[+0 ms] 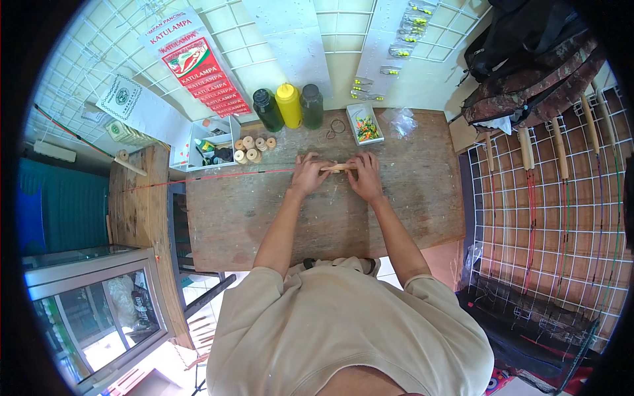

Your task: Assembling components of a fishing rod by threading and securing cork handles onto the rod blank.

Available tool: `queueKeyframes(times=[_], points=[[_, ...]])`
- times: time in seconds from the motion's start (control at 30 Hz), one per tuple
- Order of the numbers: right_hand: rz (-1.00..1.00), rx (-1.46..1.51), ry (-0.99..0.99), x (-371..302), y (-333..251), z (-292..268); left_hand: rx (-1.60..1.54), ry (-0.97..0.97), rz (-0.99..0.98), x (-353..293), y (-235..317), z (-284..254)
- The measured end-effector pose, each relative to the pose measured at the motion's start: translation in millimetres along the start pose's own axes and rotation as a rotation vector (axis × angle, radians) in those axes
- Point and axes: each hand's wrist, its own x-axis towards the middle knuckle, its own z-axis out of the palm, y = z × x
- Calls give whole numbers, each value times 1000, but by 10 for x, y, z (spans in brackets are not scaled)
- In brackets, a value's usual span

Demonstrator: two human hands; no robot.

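Both my hands are at a fishing rod whose light wooden handle lies level just above the worn wooden table. My left hand is closed round the handle's left end, where the thin red rod blank runs off to the left. On the right end of the handle, the fingers of my right hand are pinched. A short stretch of bare wood shows between the two hands. Just beyond them, thin dark wire rings lie on the table.
Several wooden spools stand beside a white divided box at the back left. Green, yellow and dark bottles line the back edge near a white tray of colourful small pieces. Wooden-handled rods hang on the right-hand rack.
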Motion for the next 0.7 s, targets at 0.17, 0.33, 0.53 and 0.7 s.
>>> queueKeyframes(times=[0.17, 0.33, 0.53, 0.7], points=[[20, -163, -107, -180, -42, -17, -12, 4, -20, -12, -20, -19], [29, -285, -129, -248, -1, 79, 37, 34, -11, -17, -18, -14], [46, -337, -167, -284, 59, 171, -8, 59, -7, -38, 31, -64], [3, -388, -140, -324, 96, 210, -32, 69, 15, -73, 57, -64]])
